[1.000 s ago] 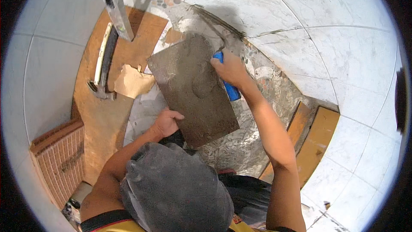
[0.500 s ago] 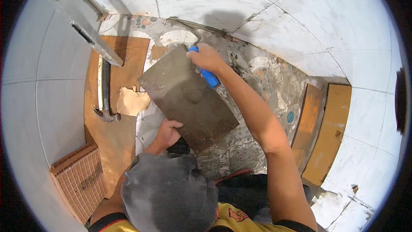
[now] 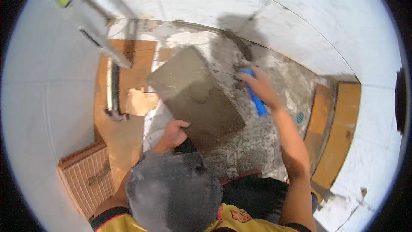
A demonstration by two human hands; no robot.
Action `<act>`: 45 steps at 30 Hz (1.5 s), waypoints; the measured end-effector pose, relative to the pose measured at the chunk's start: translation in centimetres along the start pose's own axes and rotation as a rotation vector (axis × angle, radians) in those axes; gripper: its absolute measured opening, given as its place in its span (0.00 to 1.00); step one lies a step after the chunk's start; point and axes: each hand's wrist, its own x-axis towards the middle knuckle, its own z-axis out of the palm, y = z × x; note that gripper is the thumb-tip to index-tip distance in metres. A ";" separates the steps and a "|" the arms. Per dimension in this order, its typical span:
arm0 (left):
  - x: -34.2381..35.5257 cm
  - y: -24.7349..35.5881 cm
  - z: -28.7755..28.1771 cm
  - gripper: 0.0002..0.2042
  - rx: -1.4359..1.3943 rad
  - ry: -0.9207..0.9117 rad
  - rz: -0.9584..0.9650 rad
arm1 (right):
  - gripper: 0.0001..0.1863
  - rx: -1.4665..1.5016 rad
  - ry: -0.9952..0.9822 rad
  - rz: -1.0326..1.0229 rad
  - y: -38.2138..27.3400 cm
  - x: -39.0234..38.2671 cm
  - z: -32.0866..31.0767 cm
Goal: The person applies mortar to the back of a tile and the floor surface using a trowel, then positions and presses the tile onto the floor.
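My left hand (image 3: 174, 135) grips the lower left edge of a rectangular tile (image 3: 199, 99), thumb on top. A grey layer of wet mortar covers the face turned up. The tile is held slanted over the mortar-smeared floor (image 3: 274, 146). To the right of the tile, my right hand (image 3: 264, 88) is closed round the blue handle of a trowel (image 3: 256, 99), apart from the tile. Motion smears the hand, and the trowel's blade cannot be made out clearly against the floor and shadow.
On the left, a brown board (image 3: 128, 141) carries a claw hammer (image 3: 113, 86) and a torn cardboard piece (image 3: 141, 102). A spirit level (image 3: 101, 45) leans there. Ribbed reddish tiles (image 3: 88, 176) stand lower left. A round drain (image 3: 300, 117) and ochre boards (image 3: 341, 133) lie right. White tiled walls enclose the space.
My right hand with the trowel has moved right, off the tile's upper edge. My left hand keeps its hold on the tile. The whole view has shifted slightly.
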 end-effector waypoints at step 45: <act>6.0 -2.5 11.4 0.25 0.547 -0.021 -0.009 | 0.20 -0.349 0.024 -0.142 6.0 -15.6 -13.4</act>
